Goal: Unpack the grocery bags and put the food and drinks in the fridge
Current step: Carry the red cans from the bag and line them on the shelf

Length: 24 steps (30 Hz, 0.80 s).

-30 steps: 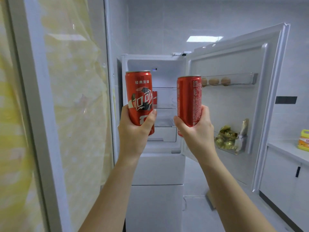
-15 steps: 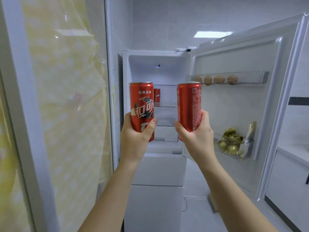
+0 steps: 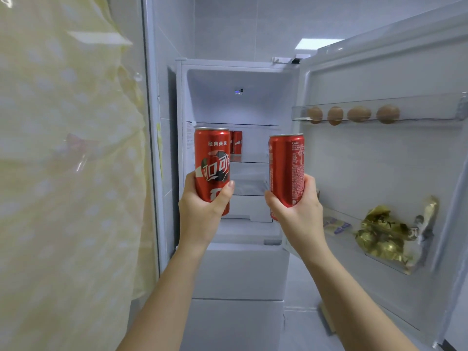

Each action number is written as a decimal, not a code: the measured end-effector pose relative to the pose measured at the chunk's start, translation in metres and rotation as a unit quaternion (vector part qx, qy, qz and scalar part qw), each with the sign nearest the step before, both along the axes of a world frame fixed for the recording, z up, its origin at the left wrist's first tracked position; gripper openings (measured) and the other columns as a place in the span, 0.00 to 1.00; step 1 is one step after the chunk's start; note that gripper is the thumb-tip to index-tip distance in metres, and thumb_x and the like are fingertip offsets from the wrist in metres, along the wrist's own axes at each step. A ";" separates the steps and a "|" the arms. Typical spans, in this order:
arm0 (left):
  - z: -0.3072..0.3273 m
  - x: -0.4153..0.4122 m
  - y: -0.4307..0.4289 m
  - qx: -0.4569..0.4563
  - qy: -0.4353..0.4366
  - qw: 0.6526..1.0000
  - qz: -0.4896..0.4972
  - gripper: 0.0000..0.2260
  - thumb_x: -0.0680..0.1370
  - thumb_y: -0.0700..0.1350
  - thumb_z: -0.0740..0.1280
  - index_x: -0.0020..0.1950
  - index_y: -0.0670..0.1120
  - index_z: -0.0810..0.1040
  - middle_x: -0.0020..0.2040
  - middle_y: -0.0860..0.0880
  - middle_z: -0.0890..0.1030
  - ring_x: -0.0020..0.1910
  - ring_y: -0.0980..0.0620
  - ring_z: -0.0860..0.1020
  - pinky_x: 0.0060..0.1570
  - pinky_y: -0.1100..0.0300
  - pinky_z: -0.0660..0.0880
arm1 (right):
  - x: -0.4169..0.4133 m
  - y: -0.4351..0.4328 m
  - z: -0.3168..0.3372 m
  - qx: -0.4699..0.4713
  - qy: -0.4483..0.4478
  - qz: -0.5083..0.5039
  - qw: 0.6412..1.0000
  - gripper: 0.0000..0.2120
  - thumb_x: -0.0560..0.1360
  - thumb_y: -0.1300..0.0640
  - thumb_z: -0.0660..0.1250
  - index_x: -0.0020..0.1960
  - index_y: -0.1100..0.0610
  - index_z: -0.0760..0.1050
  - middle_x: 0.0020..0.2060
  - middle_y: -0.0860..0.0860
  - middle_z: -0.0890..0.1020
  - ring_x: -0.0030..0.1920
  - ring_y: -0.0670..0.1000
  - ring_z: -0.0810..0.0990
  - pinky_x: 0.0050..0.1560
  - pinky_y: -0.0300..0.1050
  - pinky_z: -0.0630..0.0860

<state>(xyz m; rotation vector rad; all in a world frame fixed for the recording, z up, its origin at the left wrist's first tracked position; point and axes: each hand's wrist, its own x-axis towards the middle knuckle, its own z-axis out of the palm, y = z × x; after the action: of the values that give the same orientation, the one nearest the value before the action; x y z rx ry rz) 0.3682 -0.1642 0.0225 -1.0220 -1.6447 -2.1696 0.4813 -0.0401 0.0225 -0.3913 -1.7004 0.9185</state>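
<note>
Before the open fridge [image 3: 238, 79]: both arms reach up toward the upper compartment; the door [image 3: 367, 168] stands swung out to the right.
Left hand [image 3: 200, 211]: wrapped round the lower half of the left can [image 3: 212, 158], thumb across the front.
Right hand [image 3: 296, 214]: wrapped round the lower half of the right can [image 3: 286, 163], small print facing the camera.
Can attitude: both upright, side by side and apart, the left top slightly higher.
Stored can [image 3: 236, 145]: upright at the back of the glass shelf [image 3: 253, 162], visible in the gap just beside the left can.
Governing relation: that shelf lies straight ahead, beyond both hands, at about can height. The long axes are vertical, matching the stored can, so a forward push without tilting appears sufficient. The left hand lines up closer to the stored can; the right sits toward the door side.
Door racks: eggs [image 3: 354, 114] above, gold foil packet [image 3: 382, 239] below.
Risk, as judged: knocking the stored can on entry.
</note>
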 end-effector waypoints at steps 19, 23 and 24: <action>0.008 -0.226 0.127 -0.021 -0.022 0.999 -0.020 0.14 0.73 0.50 0.74 0.52 0.60 0.71 0.46 0.63 0.79 0.47 0.64 0.79 0.38 0.70 0.76 | -0.215 0.125 0.000 -0.066 -0.004 -0.009 0.998 0.21 0.70 0.56 0.73 0.59 0.49 0.70 0.37 0.42 0.80 0.33 0.42 0.80 0.43 0.56 0.82; 0.003 -0.242 0.154 -0.016 -0.040 0.998 -0.042 0.18 0.70 0.56 0.71 0.57 0.57 0.70 0.50 0.60 0.78 0.46 0.66 0.79 0.37 0.74 0.74 | -0.244 0.154 -0.006 -0.072 -0.009 -0.007 0.997 0.22 0.70 0.55 0.74 0.60 0.47 0.69 0.40 0.42 0.80 0.35 0.42 0.81 0.43 0.54 0.82; 0.001 -0.248 0.162 -0.015 -0.045 0.998 -0.043 0.18 0.69 0.58 0.70 0.56 0.57 0.71 0.49 0.60 0.78 0.45 0.66 0.79 0.36 0.73 0.75 | -0.251 0.161 -0.008 -0.073 -0.010 -0.002 0.997 0.23 0.71 0.54 0.74 0.61 0.46 0.68 0.41 0.42 0.80 0.37 0.41 0.81 0.43 0.52 0.83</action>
<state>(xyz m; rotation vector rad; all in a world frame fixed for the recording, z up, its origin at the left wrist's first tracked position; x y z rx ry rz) 0.1206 -0.0019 0.0235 -1.0361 -1.7068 -2.2854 0.2307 0.1210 0.0146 -0.5014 -1.6551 1.0430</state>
